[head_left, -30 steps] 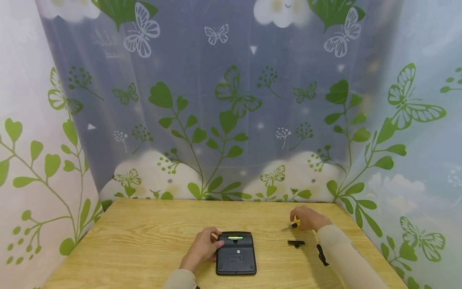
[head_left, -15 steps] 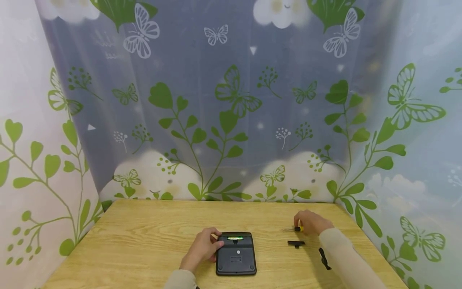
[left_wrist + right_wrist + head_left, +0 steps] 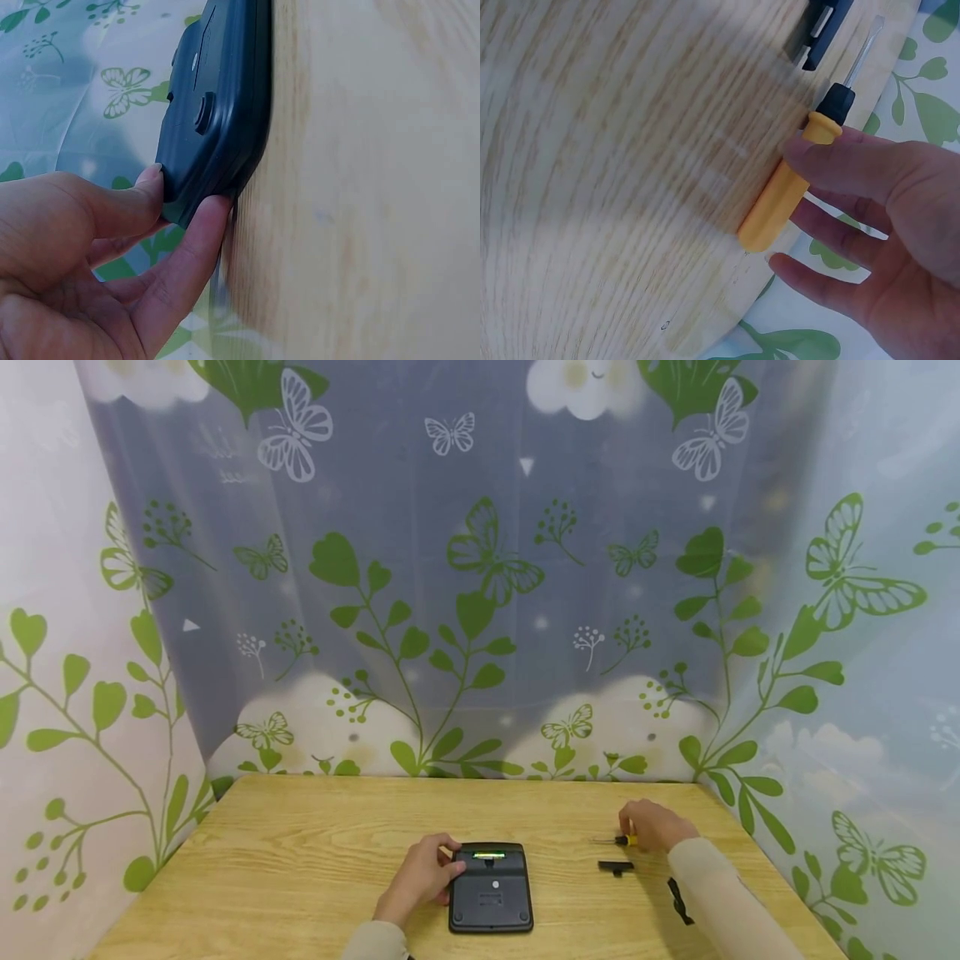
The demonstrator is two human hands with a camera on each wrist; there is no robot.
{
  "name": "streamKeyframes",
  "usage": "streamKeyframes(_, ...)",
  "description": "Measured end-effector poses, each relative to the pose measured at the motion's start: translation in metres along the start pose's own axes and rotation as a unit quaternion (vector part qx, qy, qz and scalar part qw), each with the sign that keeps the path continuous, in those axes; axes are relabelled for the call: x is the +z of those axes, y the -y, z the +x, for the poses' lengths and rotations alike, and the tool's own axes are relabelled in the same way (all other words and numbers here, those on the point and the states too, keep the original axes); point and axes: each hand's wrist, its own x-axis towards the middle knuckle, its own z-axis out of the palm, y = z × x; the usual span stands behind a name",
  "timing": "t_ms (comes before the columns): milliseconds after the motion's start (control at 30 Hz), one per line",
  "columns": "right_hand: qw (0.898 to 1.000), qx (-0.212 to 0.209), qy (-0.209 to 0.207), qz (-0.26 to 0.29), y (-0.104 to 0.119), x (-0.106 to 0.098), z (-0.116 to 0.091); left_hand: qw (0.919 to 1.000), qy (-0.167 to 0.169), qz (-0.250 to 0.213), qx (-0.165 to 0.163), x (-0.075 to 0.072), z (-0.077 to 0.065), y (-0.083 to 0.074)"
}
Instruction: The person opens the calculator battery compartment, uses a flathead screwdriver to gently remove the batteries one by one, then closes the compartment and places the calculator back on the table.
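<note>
A black calculator (image 3: pixel 491 902) lies back side up on the table, its battery bay uncovered with a green-and-gold battery (image 3: pixel 489 856) in it. My left hand (image 3: pixel 422 875) pinches its upper left edge, thumb on the back and a finger at the lower rim in the left wrist view. Over on the right, my right hand (image 3: pixel 654 827) holds a screwdriver (image 3: pixel 780 195) by its yellow handle between thumb and fingers. Its metal shaft points left in the head view, low over the table. Just in front of it lies the small black battery cover (image 3: pixel 616 867), tab toward me.
The wooden table (image 3: pixel 337 827) ends at a patterned curtain (image 3: pixel 480 635) behind, with more curtain to both sides. A black strap (image 3: pixel 679 902) shows beside the right sleeve (image 3: pixel 720 885).
My right hand has moved a little right and toward me with the screwdriver, which has turned to lie more level and lower. My left hand and the calculator have stayed put.
</note>
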Motion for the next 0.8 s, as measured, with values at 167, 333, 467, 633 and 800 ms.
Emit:
streamKeyframes(167,1.000,-0.009,-0.007,-0.006,-0.002,0.002,0.001,1.0000,0.000,-0.001,0.003,0.000,0.000,0.000)
streamKeyframes(333,1.000,-0.008,0.008,-0.005,-0.002,0.001,0.002,1.0000,0.000,-0.004,0.005,0.000,0.000,0.000)
streamKeyframes(467,1.000,-0.002,0.030,-0.001,0.000,-0.001,0.003,1.0000,-0.001,-0.005,0.005,-0.001,0.000,0.000)
streamKeyframes(633,0.999,0.001,0.043,0.000,0.003,-0.006,0.001,1.0000,0.001,-0.005,0.007,0.000,-0.001,0.000)
streamKeyframes(800,0.999,-0.012,0.045,0.016,0.009,-0.011,-0.003,1.0000,0.001,-0.005,0.005,0.000,0.000,0.000)
